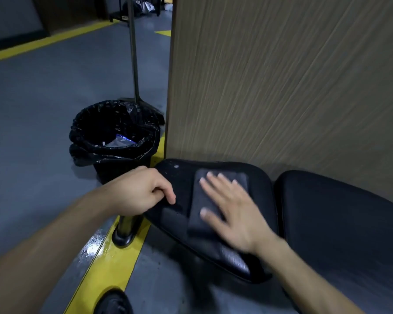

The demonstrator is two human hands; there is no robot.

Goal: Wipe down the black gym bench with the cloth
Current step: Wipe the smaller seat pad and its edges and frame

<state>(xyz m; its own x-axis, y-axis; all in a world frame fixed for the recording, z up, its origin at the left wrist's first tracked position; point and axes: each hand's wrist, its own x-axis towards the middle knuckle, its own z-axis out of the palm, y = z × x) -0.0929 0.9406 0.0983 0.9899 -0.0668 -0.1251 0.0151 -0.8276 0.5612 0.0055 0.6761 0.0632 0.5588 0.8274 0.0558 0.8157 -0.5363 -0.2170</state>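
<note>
Black padded gym bench (pixel 182 223) fills lower centre, seat pad nearest, second pad (pixel 340 223) to the right with a narrow gap between them; both sit against a wood-grain panel (pixel 281 75). Dark grey folded cloth (pixel 199 207) lies flat on the seat pad, long side running toward the camera. Right hand (pixel 232 211) is flat on the cloth, palm down, fingers (pixel 204 211) spread, not gripping; hand is motion-blurred. Left hand (pixel 141 191) rests on the left edge of the seat pad, fingers curled loosely over the rim, thumb side up; it looks like a light hold on the pad edge, not touching the cloth. Hands are apart, cloth strip between them. Small pale specks show on the far left corner of the seat pad. Bench leg (pixel 127 227) with a black foot stands on a yellow floor stripe (pixel 104 273), wet shine on the stripe beside it. Trash bin (pixel 114 141) with black plastic liner sits on the grey floor just left of the panel, some litter inside. Dark pole (pixel 133 48) rises behind the bin, its lower end hidden by the liner. Dark shoe tip (pixel 114 302) at the bottom edge.
</note>
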